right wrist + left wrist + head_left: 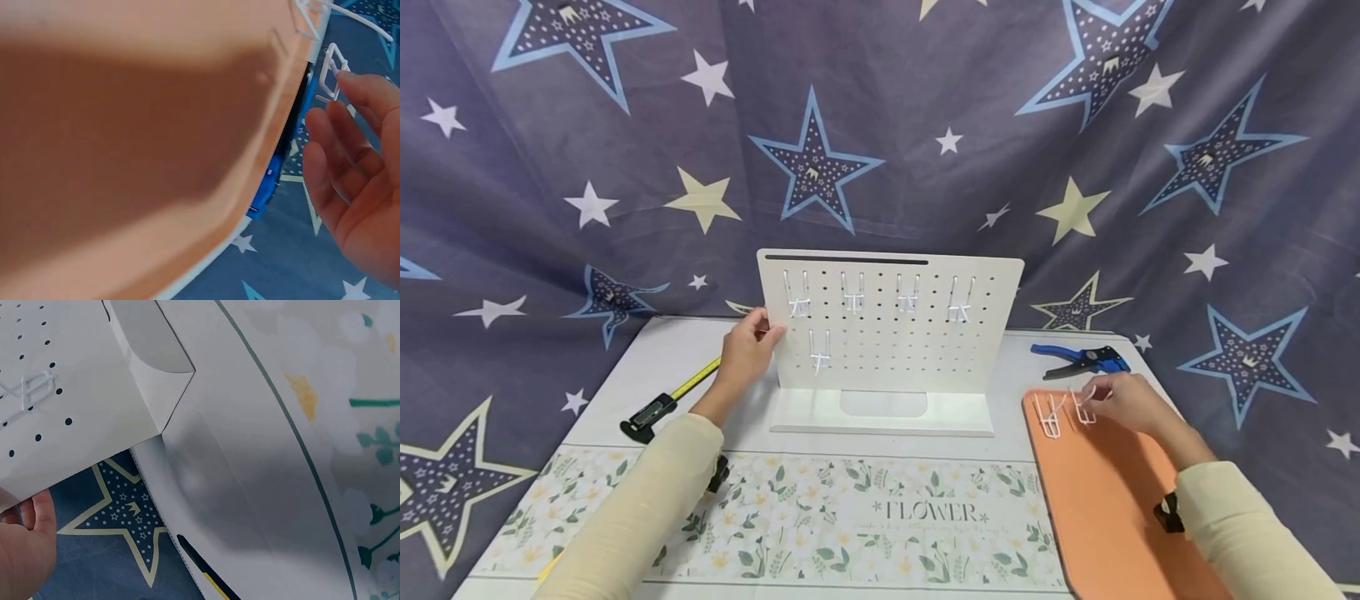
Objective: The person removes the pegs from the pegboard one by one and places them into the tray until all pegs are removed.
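A white pegboard stands upright on its base at the middle of the table. My left hand grips its left edge, thumb on the front and fingers behind. Several white wire hooks hang on it, most in an upper row and one hook lower at the left. Over the far end of an orange tray, my right hand pinches another white wire hook between thumb and fingertips. Just left of that hand, a further white wire hook is at the tray's far left corner.
Blue-and-black pliers lie behind the tray. A black digital caliper and a yellow strip lie left of the pegboard. A flower-print mat covers the table's front, and a star-patterned curtain hangs behind.
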Action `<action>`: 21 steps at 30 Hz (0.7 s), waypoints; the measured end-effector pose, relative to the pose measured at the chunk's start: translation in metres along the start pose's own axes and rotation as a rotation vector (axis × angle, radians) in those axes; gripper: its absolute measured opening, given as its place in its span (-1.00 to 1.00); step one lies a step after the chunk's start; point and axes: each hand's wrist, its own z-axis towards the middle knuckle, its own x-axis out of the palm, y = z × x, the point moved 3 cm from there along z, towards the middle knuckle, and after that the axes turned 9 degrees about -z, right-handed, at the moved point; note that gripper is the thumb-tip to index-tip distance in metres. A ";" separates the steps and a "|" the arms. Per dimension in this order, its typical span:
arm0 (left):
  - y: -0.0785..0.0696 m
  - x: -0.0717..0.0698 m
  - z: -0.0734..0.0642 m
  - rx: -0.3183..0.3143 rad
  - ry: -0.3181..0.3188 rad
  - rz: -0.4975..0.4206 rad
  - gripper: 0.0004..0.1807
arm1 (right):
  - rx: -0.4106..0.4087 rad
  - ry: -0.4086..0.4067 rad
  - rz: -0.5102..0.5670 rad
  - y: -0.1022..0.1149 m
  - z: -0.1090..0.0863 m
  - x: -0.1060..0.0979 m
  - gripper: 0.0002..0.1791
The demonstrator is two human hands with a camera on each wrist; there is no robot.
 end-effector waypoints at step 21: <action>0.001 -0.001 0.000 0.005 0.001 -0.003 -0.77 | 0.057 0.106 0.023 0.000 0.000 0.027 -0.90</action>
